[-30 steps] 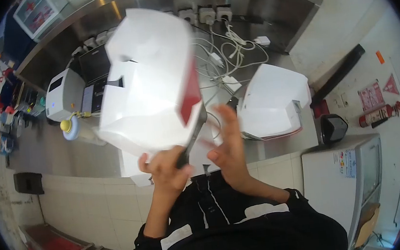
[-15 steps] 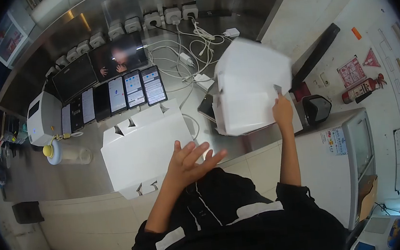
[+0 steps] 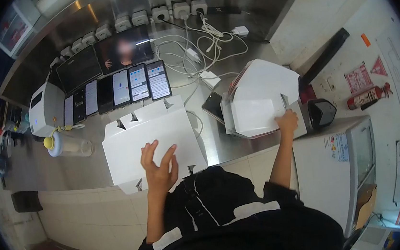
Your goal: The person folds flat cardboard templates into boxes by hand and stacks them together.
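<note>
A flat white cardboard box blank with notched flaps lies on the steel counter at centre left. Over its lower part is my left hand, open, thumb and fingers apart; whether it touches the card cannot be told. To the right lies a stack of folded white box blanks, somewhat fanned at its left side. My right hand is at the right edge of this stack, near a notch, its fingers closed on the top box blank. The fingertips are partly hidden.
Several phones lie in a row behind the flat blank, before two tablets. One dark phone rests beside the stack. White charging cables tangle at the back. A bottle and a small white printer are at left.
The raised white box blank at right has come down onto the stack, with my right hand still at its edge. My left hand has moved left over the flat blank.
</note>
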The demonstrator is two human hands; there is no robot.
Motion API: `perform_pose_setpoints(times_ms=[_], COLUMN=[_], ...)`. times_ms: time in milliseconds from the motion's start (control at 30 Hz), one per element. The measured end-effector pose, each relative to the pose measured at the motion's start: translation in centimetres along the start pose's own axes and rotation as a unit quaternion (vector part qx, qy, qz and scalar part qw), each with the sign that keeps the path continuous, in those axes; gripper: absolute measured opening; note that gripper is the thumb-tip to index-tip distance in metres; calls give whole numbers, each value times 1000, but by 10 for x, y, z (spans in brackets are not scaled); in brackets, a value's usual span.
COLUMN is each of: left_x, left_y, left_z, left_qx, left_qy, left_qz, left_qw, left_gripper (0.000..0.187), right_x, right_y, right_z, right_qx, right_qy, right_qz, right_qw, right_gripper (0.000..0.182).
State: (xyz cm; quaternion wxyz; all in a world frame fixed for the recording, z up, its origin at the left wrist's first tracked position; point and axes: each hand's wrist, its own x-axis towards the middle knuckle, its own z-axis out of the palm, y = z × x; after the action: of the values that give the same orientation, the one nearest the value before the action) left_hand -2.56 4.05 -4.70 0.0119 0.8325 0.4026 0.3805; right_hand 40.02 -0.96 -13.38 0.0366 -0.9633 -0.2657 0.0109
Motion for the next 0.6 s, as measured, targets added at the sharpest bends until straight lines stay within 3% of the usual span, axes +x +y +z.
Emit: perform_pose_setpoints(times_ms=[67, 100, 133, 167, 200, 233, 300, 433, 533, 600], left_x=[-8, -12, -16, -18, -20, -21, -20, -22, -28, -29], left_y=[-6, -8, -10, -12, -13, -13, -14, -16, -16, -17], left_z=[-8, -12, -15, -18, -19, -20, -22, -28, -31, -34], left_qx=[12, 17, 19, 20, 24, 24, 28, 43, 39, 48], left_qy=[-13, -15, -13, -11, -13, -14, -18, 4, 25, 14], left_qz=[-37, -41, -72, -101, -118, -120, -144, -159, -198, -206], left_qw=[999, 999, 997, 995, 993, 992, 989, 986, 979, 977], left_gripper=[43, 43, 43, 42, 41, 41, 40, 39, 40, 40], right_x=[-49, -54, -57, -60, -60, -60, -58, -44, -59, -76], right_y=[-33, -43, -51, -60, -77, -94, -120, -123, -129, -145], right_z=[-47, -47, -47, -45, -41, -37, -38, -7, -27, -53], right_qx=[-78, -77, 55, 185, 290, 382, 173, 60, -19, -26], right_qy=[150, 146, 203, 253, 93, -71, -269, -317, -234, -181], right_qz=[42, 37, -89, -210, -264, -306, -364, -356, -292, -316], right_qw=[985, 986, 974, 926, 915, 869, 875, 877, 927, 931], right_gripper=[45, 45, 42, 39, 37, 35, 39, 44, 47, 45])
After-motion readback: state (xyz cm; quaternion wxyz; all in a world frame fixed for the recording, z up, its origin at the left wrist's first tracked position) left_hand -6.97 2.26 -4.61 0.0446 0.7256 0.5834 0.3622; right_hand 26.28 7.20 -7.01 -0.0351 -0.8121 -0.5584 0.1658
